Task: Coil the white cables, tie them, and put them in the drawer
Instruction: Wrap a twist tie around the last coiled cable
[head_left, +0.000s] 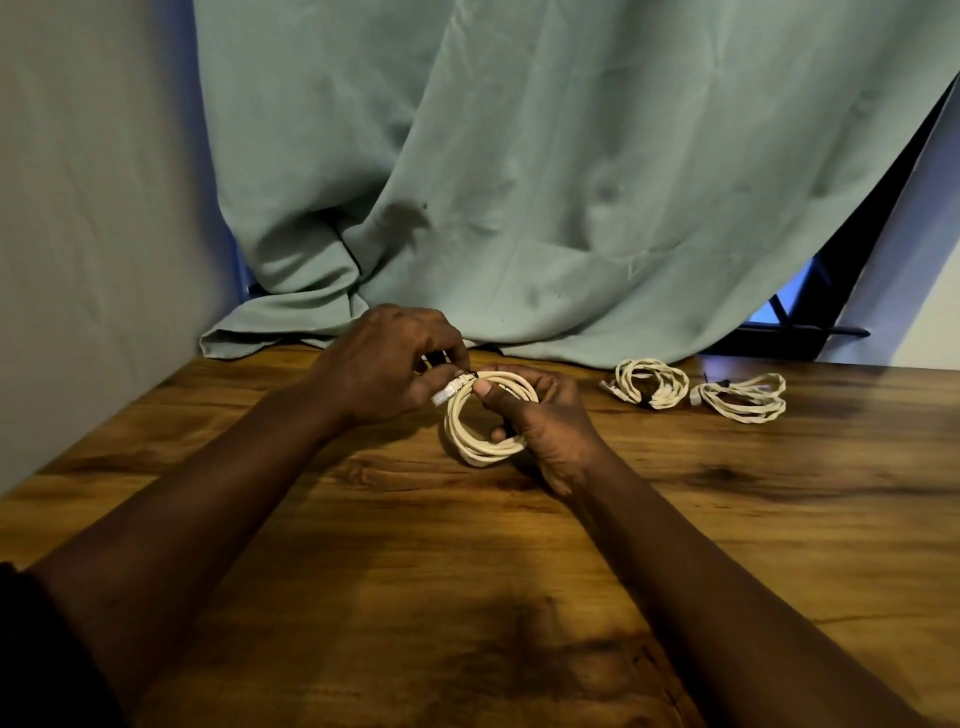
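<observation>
1. A coiled white cable (485, 415) was held just above the wooden table (727, 519), near its middle.
2. The right hand (545, 421) had its grip closed on the coil's right side, thumb pressed on top.
3. The left hand (384, 364) pinched a small dark tie (470, 373) at the coil's top, beside a plug end (444, 396).
4. Two more tied coils (649, 383) (745, 396) lay to the right, just beside each other.
5. A green curtain (519, 182) hung behind.
</observation>
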